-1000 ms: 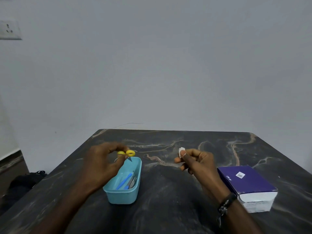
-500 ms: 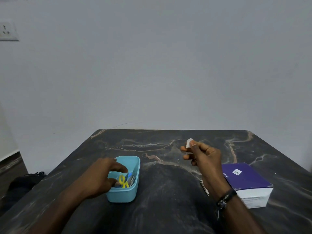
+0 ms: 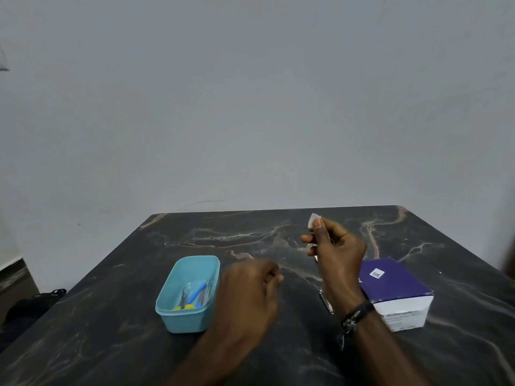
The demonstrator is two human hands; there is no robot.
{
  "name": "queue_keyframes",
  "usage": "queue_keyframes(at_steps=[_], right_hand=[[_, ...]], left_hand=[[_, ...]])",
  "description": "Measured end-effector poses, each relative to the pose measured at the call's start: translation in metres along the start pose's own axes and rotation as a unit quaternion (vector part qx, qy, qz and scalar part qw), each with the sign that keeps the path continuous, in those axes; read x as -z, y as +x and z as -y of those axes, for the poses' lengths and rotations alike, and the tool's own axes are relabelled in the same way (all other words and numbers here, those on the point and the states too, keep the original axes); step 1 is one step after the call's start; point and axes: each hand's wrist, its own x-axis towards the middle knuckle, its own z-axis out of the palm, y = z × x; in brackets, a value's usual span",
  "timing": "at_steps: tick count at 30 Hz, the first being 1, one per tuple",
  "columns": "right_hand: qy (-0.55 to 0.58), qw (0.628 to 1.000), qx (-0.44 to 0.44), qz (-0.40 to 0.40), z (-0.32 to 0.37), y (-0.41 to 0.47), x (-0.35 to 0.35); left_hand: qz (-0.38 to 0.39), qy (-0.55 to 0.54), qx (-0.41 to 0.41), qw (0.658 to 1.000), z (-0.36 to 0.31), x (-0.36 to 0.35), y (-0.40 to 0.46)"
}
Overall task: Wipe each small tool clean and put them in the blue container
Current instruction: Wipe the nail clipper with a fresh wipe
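Pinching a crumpled white wipe (image 3: 314,220), right fingers (image 3: 317,227); left fingers (image 3: 271,278) blurred, unclear.

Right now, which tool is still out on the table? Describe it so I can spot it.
Start at the purple box on the table's right side. Just left of it, partly hidden behind the right wrist, lies a slim metal tool. It is the only tool outside the blue container.

Left hand (image 3: 248,291) motion-blurred

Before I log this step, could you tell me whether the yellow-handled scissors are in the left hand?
No, the yellow-handled scissors lie inside the blue container, and the left hand holds nothing.
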Motion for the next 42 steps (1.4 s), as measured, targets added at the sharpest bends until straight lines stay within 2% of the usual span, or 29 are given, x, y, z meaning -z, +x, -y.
queue_keyframes(at_steps=[2, 5, 7, 18, 23, 26, 29, 31, 37, 42], right_hand=[[0.011, 1.0, 0.007, -0.007, 0.002, -0.001, 0.0], [0.015, 1.0, 0.014, -0.016, 0.003, -0.003, -0.002], [0.018, 1.0, 0.015, -0.017, 0.003, -0.003, -0.002], [0.07, 0.997, -0.003, -0.023, 0.011, -0.002, -0.002], [0.039, 0.999, -0.003, -0.003, 0.009, -0.005, -0.002], [0.027, 0.999, -0.014, 0.017, 0.007, -0.006, -0.003], [0.026, 0.999, -0.014, 0.034, 0.007, -0.007, -0.004], [0.022, 0.999, -0.012, 0.046, 0.005, -0.008, -0.005], [-0.016, 0.996, -0.02, 0.08, -0.002, -0.008, -0.005], [-0.077, 0.99, -0.035, 0.108, -0.008, -0.007, -0.003]], left_hand=[[0.066, -0.007, 0.065, 0.996, -0.014, -0.034, 0.009], [0.141, -0.009, 0.107, 0.984, -0.022, -0.072, 0.025], [0.176, -0.052, 0.119, 0.976, -0.024, -0.09, 0.034], [0.23, -0.031, 0.125, 0.965, -0.019, -0.116, 0.049], [0.216, -0.085, 0.167, 0.958, -0.002, -0.111, 0.05], [0.169, -0.171, 0.206, 0.949, 0.011, -0.097, 0.051], [0.106, -0.348, 0.247, 0.898, 0.025, -0.083, 0.049], [0.088, -0.418, 0.258, 0.866, 0.033, -0.076, 0.047], [0.011, -0.45, 0.26, 0.855, 0.033, -0.063, 0.052], [-0.055, -0.435, 0.267, 0.858, 0.034, -0.057, 0.052]])
